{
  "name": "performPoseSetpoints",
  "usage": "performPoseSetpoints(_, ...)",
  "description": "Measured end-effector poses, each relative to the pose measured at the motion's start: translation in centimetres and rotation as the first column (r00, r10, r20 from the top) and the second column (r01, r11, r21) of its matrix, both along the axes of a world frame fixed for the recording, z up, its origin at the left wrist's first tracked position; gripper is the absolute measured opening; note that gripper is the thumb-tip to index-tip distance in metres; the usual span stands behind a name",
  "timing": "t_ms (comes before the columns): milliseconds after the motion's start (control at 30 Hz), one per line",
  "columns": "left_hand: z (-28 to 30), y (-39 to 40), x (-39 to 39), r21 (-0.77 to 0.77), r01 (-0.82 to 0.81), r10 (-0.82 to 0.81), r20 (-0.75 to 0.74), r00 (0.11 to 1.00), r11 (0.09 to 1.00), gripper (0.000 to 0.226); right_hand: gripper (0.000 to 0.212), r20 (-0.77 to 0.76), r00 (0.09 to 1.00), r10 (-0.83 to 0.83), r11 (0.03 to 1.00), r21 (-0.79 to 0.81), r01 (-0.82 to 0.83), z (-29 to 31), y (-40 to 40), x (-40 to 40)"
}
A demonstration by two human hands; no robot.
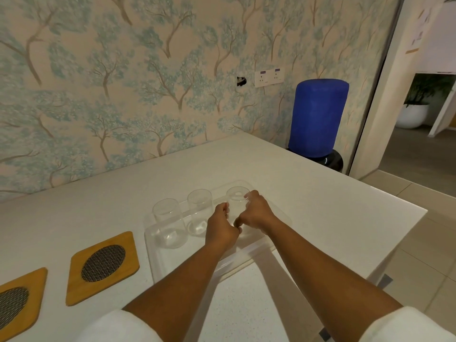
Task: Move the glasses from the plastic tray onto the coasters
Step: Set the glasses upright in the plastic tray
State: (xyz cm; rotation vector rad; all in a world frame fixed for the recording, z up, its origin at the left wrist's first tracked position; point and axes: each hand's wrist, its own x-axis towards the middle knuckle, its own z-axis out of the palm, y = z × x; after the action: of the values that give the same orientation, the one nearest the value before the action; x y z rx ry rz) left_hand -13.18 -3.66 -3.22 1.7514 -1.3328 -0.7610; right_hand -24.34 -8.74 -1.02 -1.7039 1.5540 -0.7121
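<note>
Three clear glasses stand in a row in a transparent plastic tray (172, 262) on the white counter. The left glass (169, 223) and the middle glass (200, 211) stand free. Both my hands wrap the right glass (237, 196): my left hand (220, 227) presses its left side and my right hand (255, 212) holds its right side. The lower half of that glass is hidden behind my fingers. Two wooden coasters with dark woven centres lie left of the tray, one near it (103, 266) and one at the frame's left edge (17, 302), both bare.
A blue-covered water bottle on a black base (318, 117) stands beyond the counter's far right corner. The patterned wall runs along the counter's back. The counter's right edge (399, 245) drops to a tiled floor.
</note>
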Motion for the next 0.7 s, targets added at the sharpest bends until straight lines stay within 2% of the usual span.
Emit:
performPoseSetpoints(233,0.8,0.6,0.2,0.071,0.085,-0.096,0.166,0.982,0.994,0.082,0.099,-0.018,0.999,-0.028,0.999,-0.038,0.027,-0.3,0.4,0.5)
performPoseSetpoints(467,2.0,2.4,1.8,0.036,0.075,-0.081,0.206,0.975,0.997,0.057,0.112,0.034,0.998,-0.055,0.991,-0.121,0.058,-0.1,1.9,0.4)
performPoseSetpoints(533,2.3,3.2,2.5,-0.005,0.087,-0.085,0.186,0.979,0.996,0.044,0.109,0.065,0.996,-0.058,0.983,-0.169,0.068,0.1,2.4,0.6)
performPoseSetpoints(700,3.1,5.1,4.7,-0.068,0.048,-0.038,0.14,0.989,0.997,0.033,0.09,0.119,0.986,-0.116,0.928,-0.341,0.15,1.4,4.0,1.7)
